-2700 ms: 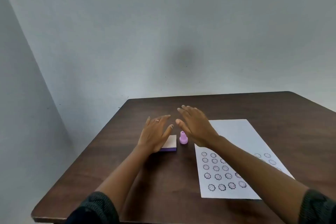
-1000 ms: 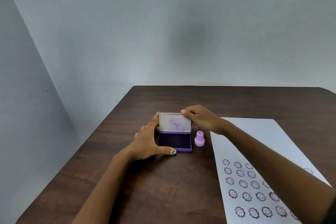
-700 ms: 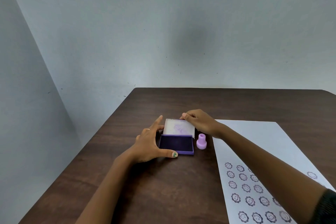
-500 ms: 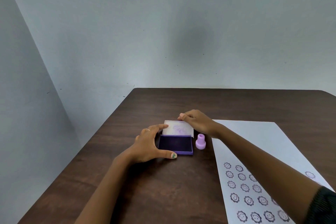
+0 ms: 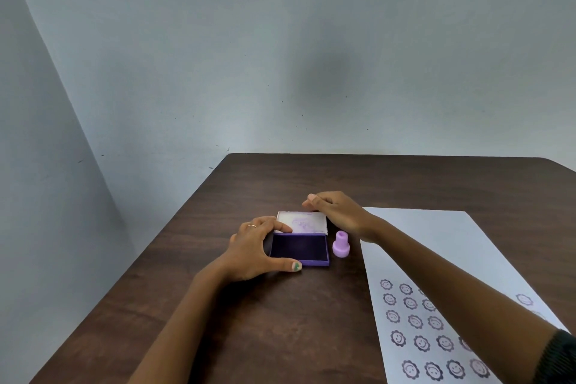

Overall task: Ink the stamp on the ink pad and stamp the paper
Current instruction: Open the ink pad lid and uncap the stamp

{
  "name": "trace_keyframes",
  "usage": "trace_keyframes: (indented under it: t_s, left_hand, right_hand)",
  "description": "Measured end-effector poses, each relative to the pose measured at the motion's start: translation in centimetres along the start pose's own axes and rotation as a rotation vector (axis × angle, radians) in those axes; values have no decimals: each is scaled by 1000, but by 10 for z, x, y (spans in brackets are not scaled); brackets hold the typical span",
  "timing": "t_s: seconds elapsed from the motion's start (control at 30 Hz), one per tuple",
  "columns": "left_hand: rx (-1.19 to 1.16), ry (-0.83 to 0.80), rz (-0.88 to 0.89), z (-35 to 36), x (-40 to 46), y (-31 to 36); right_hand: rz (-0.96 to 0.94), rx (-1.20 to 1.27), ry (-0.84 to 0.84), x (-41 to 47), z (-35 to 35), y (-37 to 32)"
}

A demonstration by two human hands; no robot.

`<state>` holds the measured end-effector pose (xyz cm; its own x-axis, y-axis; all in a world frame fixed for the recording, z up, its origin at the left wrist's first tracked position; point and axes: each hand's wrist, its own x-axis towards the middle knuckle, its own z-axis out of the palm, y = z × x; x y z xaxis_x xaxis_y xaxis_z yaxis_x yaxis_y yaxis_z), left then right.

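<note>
Nearest: sheet of paper (image 5: 442, 246) flat on the desk (image 5: 280, 321), right side, partly under the right forearm. Prints on its near half: smiley-flower marks in rows; about fifteen show clear of the arm, with a few more faint ones beyond it. Exact total cannot be told, as the arm covers some.

Middle: one ink pad (image 5: 300, 249), lid (image 5: 303, 222) laid open and flat behind the dark purple pad surface. Left hand (image 5: 254, 251) grips the case's left end, thumb along the near edge, fingers on the far corner by the lid hinge. One ring shows on that hand.

Just right of the pad, apart from it: one lilac stamp (image 5: 341, 245), upright on its base, untouched.

Far: right hand (image 5: 335, 210) loosely curled, holding nothing, hovering at the lid's far right corner; contact with the lid cannot be told.

Count: two hands, one pad, one stamp, one sheet.

Risks, as judged:
- Right wrist passes close above the stamp; reaching back for it could knock it over and roll it onto the paper.
- Forearm lies across the inked rows; if any print is wet, dragging the arm would smear it.
- Left fingertips sit at the pad's rim; a slip inward means inked fingers, then smudges on the sheet.
- Sheet is unweighted; lifting the stamp could pull it askew.
</note>
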<state>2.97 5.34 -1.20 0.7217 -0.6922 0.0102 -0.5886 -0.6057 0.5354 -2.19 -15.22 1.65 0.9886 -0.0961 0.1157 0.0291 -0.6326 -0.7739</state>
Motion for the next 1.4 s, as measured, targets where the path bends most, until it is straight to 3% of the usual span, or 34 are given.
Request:
trace_keyframes:
  t_s: [0.27,0.5,0.73,0.83,1.03,1.2,1.4]
  left_hand:
    - [18,0,-3,0,0,2]
    - [-3,11,-5,0,-3,2]
    - [-6,23,-24,-1,-6,7]
    - [-52,111,-8,2,-7,11]
    - [-87,441,215,18,-6,37]
    - [-190,512,343,33,-15,70]
    - [-298,646,355,38,-19,78]
  right_hand:
    - [-84,-55,24,-21,-24,-12]
    - [-117,-274,0,-64,-28,0]
    - [-102,-240,67,-70,-16,12]
    - [-102,-196,101,-72,-17,13]
    - [-43,270,278,-76,-25,13]
    - [103,828,124,-80,-21,6]
    - [208,1107,-5,-79,-15,1]
